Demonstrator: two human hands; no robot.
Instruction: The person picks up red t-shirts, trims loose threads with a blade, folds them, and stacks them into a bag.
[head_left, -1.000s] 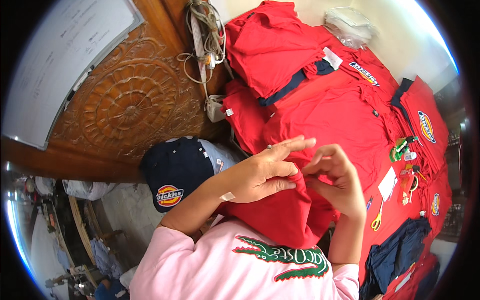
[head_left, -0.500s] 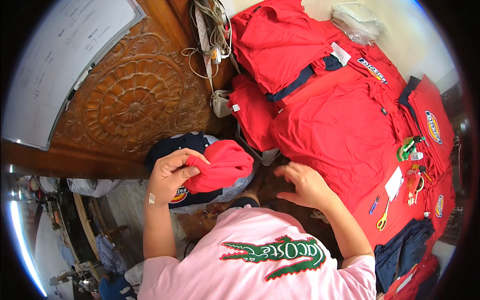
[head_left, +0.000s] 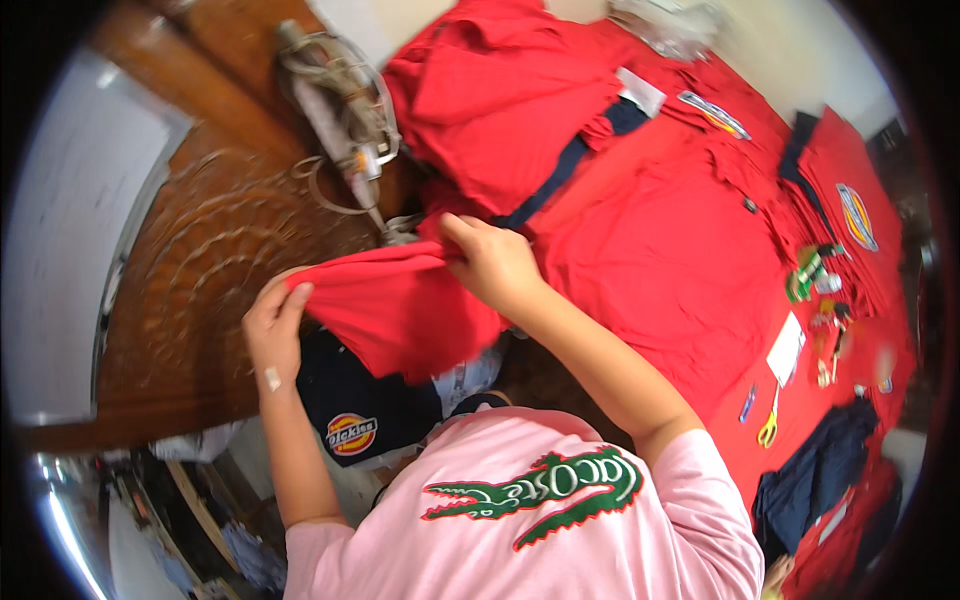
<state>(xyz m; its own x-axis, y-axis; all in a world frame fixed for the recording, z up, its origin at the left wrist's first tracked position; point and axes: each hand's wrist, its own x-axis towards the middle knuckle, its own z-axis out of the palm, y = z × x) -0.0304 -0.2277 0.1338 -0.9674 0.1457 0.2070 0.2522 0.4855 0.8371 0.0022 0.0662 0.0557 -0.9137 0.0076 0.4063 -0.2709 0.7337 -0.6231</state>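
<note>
A piece of red fabric (head_left: 400, 315) is stretched between my two hands and hangs down in a loose fold. My left hand (head_left: 272, 325) pinches its left corner between thumb and fingers; a small light patch sticks to that wrist. At the upper right of the piece, my right hand (head_left: 497, 265) is closed on the edge, with its fingertips partly hidden by the hand itself. Below the fabric, close to my lap, lies a dark navy garment (head_left: 345, 395) with a coloured badge.
Red shirts (head_left: 650, 250) cover the surface to the right. On them lie yellow-handled scissors (head_left: 768, 425), a white paper (head_left: 787, 348) and small green items (head_left: 803, 275). Coiled cables (head_left: 345, 90) hang by a carved wooden panel (head_left: 220, 260); a whiteboard (head_left: 90, 240) leans at left.
The bunched red fabric is now spread out. My empty right hand has come over and taken hold of its edge, while my left hand has moved left. The whole view has shifted.
</note>
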